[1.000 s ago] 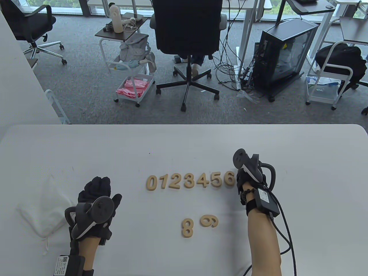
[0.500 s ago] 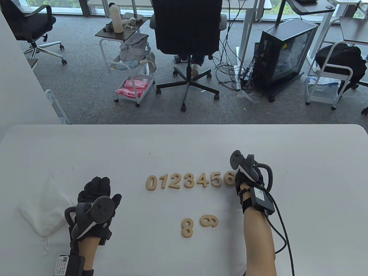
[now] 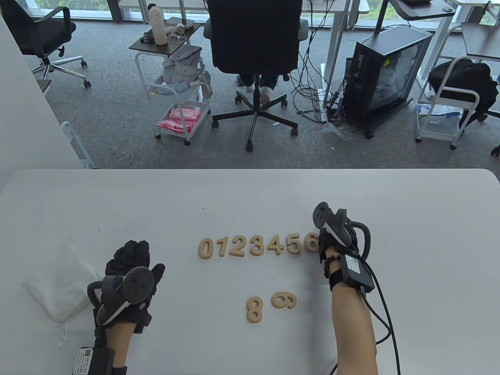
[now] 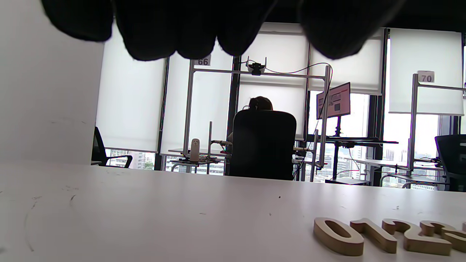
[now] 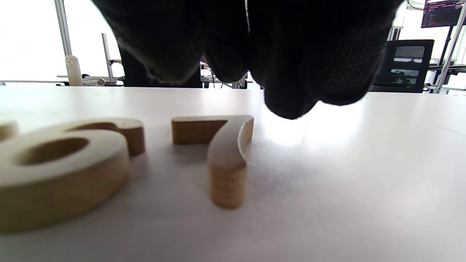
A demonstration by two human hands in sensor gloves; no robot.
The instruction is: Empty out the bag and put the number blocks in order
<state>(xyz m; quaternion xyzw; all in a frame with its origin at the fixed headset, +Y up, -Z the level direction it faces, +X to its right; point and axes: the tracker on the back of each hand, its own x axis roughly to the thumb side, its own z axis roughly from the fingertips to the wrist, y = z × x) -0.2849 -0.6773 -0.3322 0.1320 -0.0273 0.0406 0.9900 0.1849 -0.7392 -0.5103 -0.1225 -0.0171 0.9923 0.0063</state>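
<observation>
Right hand (image 3: 338, 242): hangs low at the right end of the row, fingers loosely curled over the 7 (image 5: 222, 145) and clear of it, gripping nothing. Has drifted slightly left over the last second, otherwise barely stirs. Left hand (image 3: 131, 273): rests on the table (image 3: 234, 195) just right of the bag (image 3: 58, 289), fingers relaxed, empty, exactly where it was a second ago. Under the right hand: finds the 7 lying flat just beside the 6 (image 5: 65, 160), upright in reading sense and roughly in line, hidden by the glove from above. Further left: reads 0 to 6 in one neat row (image 3: 258, 247), unchanged. Nearer the person: leaves the 8 (image 3: 254, 309) and the 9 (image 3: 284, 300) apart from the row, the 9 lying on its side. Judging by this: counts the 7 as placed and let go, the limp bag as emptied, with two blocks left to add. Probably calls next for the 8, then for turning the 9 before setting it at the end.
</observation>
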